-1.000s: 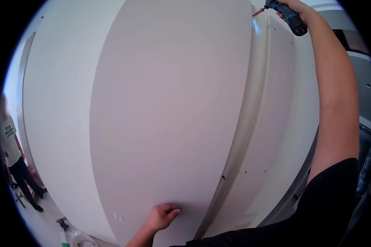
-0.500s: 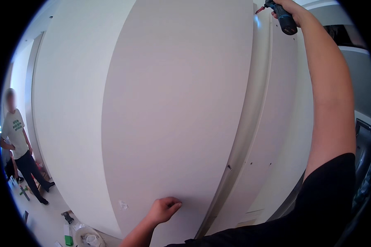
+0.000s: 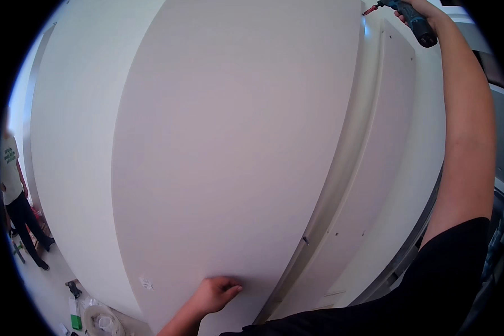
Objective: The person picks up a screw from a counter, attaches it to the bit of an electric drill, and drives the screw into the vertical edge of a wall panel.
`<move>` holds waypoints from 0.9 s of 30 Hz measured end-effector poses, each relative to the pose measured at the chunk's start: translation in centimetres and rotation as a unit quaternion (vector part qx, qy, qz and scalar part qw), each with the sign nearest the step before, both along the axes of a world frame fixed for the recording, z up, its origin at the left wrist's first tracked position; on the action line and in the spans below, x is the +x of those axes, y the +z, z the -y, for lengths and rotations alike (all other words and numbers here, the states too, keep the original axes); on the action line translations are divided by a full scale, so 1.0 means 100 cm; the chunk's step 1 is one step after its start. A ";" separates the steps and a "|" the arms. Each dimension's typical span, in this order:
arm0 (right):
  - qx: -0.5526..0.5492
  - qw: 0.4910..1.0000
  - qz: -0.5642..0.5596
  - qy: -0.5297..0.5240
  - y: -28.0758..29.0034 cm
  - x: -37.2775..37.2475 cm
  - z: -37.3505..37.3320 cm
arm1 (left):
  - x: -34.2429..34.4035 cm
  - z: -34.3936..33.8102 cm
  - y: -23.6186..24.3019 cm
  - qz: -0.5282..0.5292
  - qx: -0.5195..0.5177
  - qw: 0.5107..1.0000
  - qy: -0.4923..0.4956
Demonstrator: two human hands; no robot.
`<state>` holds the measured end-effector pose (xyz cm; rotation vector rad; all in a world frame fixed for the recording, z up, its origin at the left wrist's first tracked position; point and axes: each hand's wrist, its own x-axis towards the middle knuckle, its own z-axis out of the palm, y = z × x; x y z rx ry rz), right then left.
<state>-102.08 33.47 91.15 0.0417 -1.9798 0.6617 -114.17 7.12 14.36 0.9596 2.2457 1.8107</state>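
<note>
High at the upper right, my right hand is closed round the grip of a cordless drill. The drill's red-collared bit points left at the upper edge of a large pale panel, and its light shines on that edge. Whether a screw sits at the tip is too small to tell. Low down, my left hand rests against the panel's face with fingers curled; anything inside them is hidden. A small dark metal fitting sticks out of the panel's right edge.
A narrower pale board with small holes stands right of the panel. At the left, a person stands on the floor. Lower left are another power tool, a green object and a pale bucket with plastic inside.
The view has shifted, so the panel's right edge and the drill appear farther right and the person nearer the left rim. The drill stays at the panel's edge; both hands keep their pose.
</note>
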 end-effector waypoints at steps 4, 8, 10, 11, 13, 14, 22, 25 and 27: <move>0.027 0.999 0.011 -0.037 -0.008 0.013 0.010 | -0.003 -0.007 0.011 0.013 0.011 1.000 0.009; 0.016 0.999 0.005 -0.037 -0.005 0.013 0.006 | -0.001 -0.008 0.014 0.052 0.008 0.998 0.027; -0.004 1.000 -0.005 -0.027 -0.005 0.009 -0.001 | -0.003 -0.008 0.009 0.039 0.015 0.999 0.027; -0.008 0.999 -0.002 -0.032 -0.005 0.010 -0.003 | -0.002 -0.008 0.010 0.050 0.010 0.998 0.024; -0.013 0.999 0.005 -0.043 -0.008 0.012 -0.004 | 0.000 -0.008 0.012 0.073 0.003 0.997 0.018; -0.006 1.000 0.007 -0.027 -0.005 0.011 -0.007 | -0.001 -0.009 0.010 0.064 0.004 0.998 0.022; 0.029 0.996 0.060 0.053 0.014 0.008 -0.031 | -0.001 -0.014 0.007 0.082 -0.017 0.994 0.067; 0.031 0.999 -0.016 0.017 -0.012 0.037 -0.001 | 0.001 -0.011 0.014 0.083 -0.007 0.994 0.075; 0.048 0.997 -0.028 0.057 -0.015 0.055 -0.008 | -0.001 -0.012 0.007 0.079 0.001 0.994 0.082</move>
